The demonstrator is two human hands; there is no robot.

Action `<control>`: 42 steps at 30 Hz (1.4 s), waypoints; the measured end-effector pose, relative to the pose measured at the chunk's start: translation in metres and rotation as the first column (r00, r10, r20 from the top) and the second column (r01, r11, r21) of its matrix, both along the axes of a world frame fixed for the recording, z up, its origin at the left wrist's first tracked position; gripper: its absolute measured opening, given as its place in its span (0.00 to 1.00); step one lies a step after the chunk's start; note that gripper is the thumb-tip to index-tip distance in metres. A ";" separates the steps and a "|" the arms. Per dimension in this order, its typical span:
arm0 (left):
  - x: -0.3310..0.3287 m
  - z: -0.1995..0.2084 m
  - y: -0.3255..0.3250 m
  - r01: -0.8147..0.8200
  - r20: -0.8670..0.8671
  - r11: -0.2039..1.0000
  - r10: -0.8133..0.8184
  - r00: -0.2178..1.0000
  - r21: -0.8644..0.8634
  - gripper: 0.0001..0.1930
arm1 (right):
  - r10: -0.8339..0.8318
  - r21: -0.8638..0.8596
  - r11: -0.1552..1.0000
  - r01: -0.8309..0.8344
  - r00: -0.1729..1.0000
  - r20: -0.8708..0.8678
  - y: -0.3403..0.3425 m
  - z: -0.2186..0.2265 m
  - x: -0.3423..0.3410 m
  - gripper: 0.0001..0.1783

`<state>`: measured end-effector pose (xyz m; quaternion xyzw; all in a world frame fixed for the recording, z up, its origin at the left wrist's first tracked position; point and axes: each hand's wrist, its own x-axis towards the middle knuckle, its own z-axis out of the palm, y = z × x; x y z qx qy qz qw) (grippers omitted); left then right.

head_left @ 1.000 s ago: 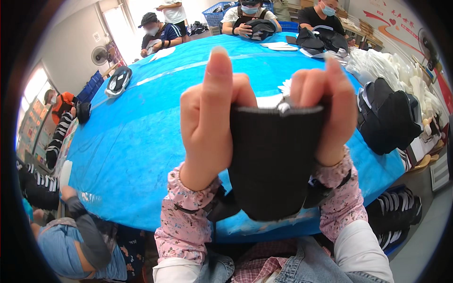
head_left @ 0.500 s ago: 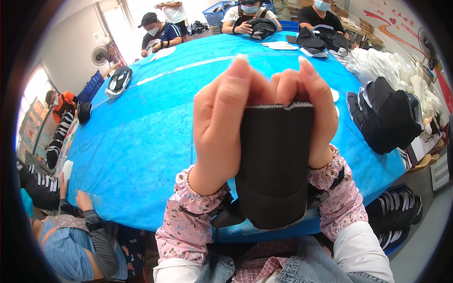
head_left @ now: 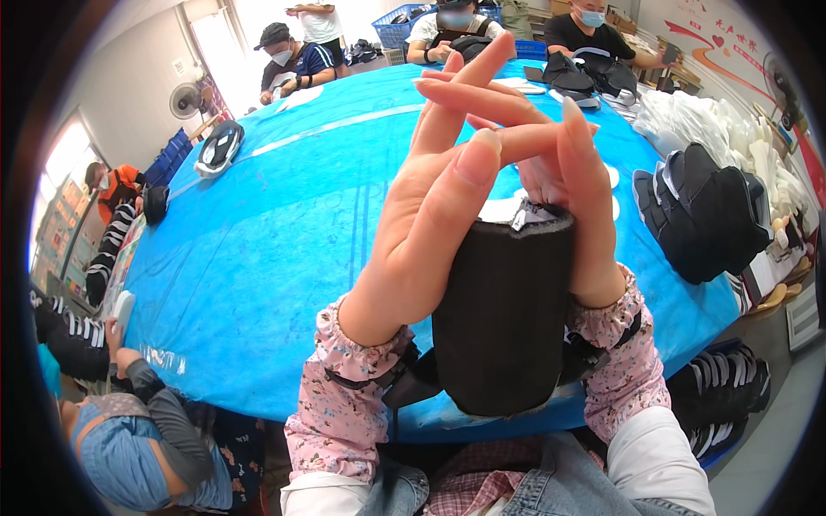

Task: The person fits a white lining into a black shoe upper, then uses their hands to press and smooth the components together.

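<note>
A black-and-white shoe (head_left: 219, 148) lies at left on the blue-covered desk (head_left: 249, 267); the left hand (head_left: 426, 219) has its grip released, fingers outstretched; between the hands, above the near edge, is a black fabric upper (head_left: 503, 322), already curved, its rim (head_left: 533, 227) seemingly unfinished; the right hand (head_left: 594, 215) apparently pinches that rim; black uppers (head_left: 701, 219) sit rightward.

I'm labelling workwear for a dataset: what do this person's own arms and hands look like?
The left hand and right hand are ungloved, with longish fingernails. Pink floral-print sleeve covers with gathered cuffs wrap the forearms, each crossed by a dark strap. Nearer the body, white sleeves show.
</note>
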<state>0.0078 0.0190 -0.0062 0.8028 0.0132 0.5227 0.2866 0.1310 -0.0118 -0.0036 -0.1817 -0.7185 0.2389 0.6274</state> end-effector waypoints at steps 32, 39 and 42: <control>0.003 -0.005 -0.016 0.155 0.058 0.987 -0.153 0.987 -0.039 0.22 | 0.218 0.104 0.969 -0.223 0.974 0.064 -0.012 0.004 0.002 0.22; 0.003 -0.004 -0.017 0.162 0.058 0.986 -0.161 0.985 -0.026 0.22 | 0.299 0.134 0.946 -0.295 0.954 -0.007 -0.009 0.001 -0.003 0.23; 0.003 -0.003 -0.016 0.162 0.063 0.987 -0.161 0.985 -0.021 0.22 | 0.225 0.037 0.974 -0.226 0.974 0.029 -0.014 0.004 -0.002 0.23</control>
